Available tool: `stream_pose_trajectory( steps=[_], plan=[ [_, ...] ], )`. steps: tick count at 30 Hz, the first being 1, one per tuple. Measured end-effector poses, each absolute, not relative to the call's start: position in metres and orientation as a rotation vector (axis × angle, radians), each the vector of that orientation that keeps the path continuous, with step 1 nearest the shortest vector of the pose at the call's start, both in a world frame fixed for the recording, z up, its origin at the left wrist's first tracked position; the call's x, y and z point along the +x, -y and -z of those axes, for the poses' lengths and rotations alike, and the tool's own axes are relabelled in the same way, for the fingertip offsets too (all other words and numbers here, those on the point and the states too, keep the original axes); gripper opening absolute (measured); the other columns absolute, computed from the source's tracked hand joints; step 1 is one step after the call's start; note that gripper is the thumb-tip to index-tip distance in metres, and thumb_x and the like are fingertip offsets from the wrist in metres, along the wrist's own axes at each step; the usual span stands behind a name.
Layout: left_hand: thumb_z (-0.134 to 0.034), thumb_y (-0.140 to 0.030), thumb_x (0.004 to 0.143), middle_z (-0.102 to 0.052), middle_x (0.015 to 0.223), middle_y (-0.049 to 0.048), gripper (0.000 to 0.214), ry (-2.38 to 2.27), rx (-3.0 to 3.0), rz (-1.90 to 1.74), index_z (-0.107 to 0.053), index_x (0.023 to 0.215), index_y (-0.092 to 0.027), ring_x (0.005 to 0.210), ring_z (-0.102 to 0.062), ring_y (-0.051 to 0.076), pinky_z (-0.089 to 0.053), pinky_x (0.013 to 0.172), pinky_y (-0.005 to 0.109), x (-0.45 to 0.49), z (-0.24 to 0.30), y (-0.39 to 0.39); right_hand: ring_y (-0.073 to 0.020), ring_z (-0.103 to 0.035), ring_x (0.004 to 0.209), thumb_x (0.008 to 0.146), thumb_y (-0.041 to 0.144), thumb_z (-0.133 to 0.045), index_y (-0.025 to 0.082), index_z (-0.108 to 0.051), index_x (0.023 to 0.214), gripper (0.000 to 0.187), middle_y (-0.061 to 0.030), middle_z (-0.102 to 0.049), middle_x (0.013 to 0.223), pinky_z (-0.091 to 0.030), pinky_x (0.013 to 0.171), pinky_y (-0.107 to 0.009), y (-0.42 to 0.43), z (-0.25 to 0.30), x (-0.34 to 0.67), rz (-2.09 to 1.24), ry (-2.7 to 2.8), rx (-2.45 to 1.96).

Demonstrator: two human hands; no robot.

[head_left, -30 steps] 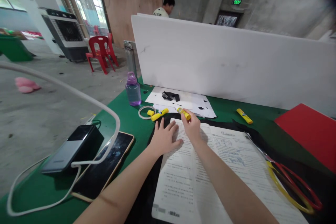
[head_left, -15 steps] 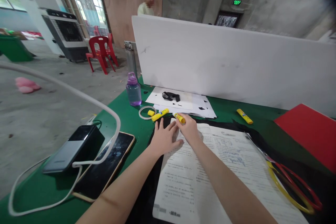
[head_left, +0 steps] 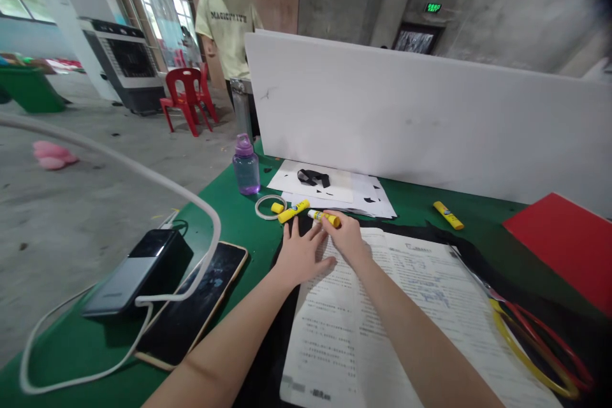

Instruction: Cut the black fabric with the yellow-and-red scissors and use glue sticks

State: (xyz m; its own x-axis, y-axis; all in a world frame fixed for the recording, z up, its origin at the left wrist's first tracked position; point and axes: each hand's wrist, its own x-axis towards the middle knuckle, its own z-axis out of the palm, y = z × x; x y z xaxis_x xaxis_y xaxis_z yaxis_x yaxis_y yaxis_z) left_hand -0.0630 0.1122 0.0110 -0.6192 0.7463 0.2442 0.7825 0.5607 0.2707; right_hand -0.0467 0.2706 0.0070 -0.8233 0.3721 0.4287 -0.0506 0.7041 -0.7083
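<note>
My right hand [head_left: 345, 234] grips an uncapped yellow glue stick [head_left: 329, 219], its white end pointing left, at the top edge of a printed paper sheet [head_left: 329, 331]. Spread flat with fingers apart, my left hand [head_left: 300, 256] presses on the sheet's upper left corner and the black material [head_left: 272, 325] beneath it. Just beyond my left fingertips lie a second yellow glue stick [head_left: 294, 211], a small yellow cap [head_left: 276, 208] and a roll of tape [head_left: 261, 206]. Scissors with red and yellow handles [head_left: 530, 338] rest on the right part of the paper.
A white board [head_left: 406, 115] stands across the back of the green table [head_left: 215, 204]. Left are a phone [head_left: 196, 306], a power bank [head_left: 138, 268] with a white cable, and a water bottle [head_left: 247, 169]. Another glue stick [head_left: 448, 215] and a red sheet [head_left: 559, 242] lie right. A person [head_left: 229, 25] stands behind.
The glue stick in my right hand has swung to lie more level, its white end further left. My left hand stays flat. The person behind the board has moved left into fuller view.
</note>
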Motion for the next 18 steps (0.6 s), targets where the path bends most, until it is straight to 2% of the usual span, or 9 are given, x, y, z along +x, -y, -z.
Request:
stream_pose_trajectory(
  steps=[5, 8, 11, 14, 18],
  plan=[
    [-0.042, -0.066, 0.080, -0.040, 0.146, -0.0003, 0.066, 2.690, -1.318, 0.527, -0.041, 0.136, -0.031, 0.133, -0.017, 0.051, -0.017, 0.103, 0.069, -0.063, -0.010, -0.112, -0.0213, -0.066, 0.088, 0.083, 0.044, -0.052, 0.022, -0.068, 0.102, 0.034, -0.0049, -0.071, 0.097, -0.048, 0.083, -0.033, -0.272, -0.007, -0.046, -0.851, 2.291, -0.316],
    [-0.041, -0.067, 0.081, -0.039, 0.147, -0.0008, 0.066, 2.688, -1.319, 0.528, -0.042, 0.136, -0.030, 0.133, -0.017, 0.051, -0.016, 0.103, 0.069, -0.064, -0.010, -0.111, -0.0204, -0.064, 0.093, 0.085, 0.044, -0.050, 0.020, -0.066, 0.104, 0.035, -0.0061, -0.070, 0.102, -0.047, 0.085, -0.031, -0.275, -0.011, -0.043, -0.915, 2.135, -0.345],
    [-0.040, -0.068, 0.081, -0.038, 0.147, -0.0017, 0.067, 2.689, -1.317, 0.530, -0.042, 0.136, -0.030, 0.133, -0.017, 0.051, -0.016, 0.103, 0.069, -0.064, -0.010, -0.111, -0.0200, -0.064, 0.089, 0.085, 0.047, -0.049, 0.019, -0.067, 0.098, 0.036, -0.0059, -0.070, 0.095, -0.048, 0.080, -0.030, -0.279, -0.013, -0.041, -1.011, 2.025, -0.445],
    [-0.040, -0.068, 0.081, -0.038, 0.147, -0.0016, 0.067, 2.697, -1.311, 0.523, -0.043, 0.135, -0.030, 0.133, -0.016, 0.050, -0.016, 0.104, 0.068, -0.064, -0.010, -0.111, -0.0197, -0.064, 0.082, 0.083, 0.048, -0.051, 0.019, -0.067, 0.091, 0.035, -0.0049, -0.070, 0.088, -0.048, 0.076, -0.030, -0.281, -0.010, -0.043, -1.072, 2.063, -0.489],
    [-0.039, -0.068, 0.081, -0.038, 0.147, -0.0007, 0.067, 2.689, -1.318, 0.524, -0.043, 0.135, -0.030, 0.134, -0.017, 0.049, -0.015, 0.104, 0.068, -0.064, -0.009, -0.111, -0.0196, -0.064, 0.084, 0.080, 0.046, -0.054, 0.019, -0.068, 0.093, 0.032, -0.0038, -0.070, 0.091, -0.048, 0.079, -0.032, -0.280, -0.004, -0.048, -1.135, 2.185, -0.407]
  ],
)
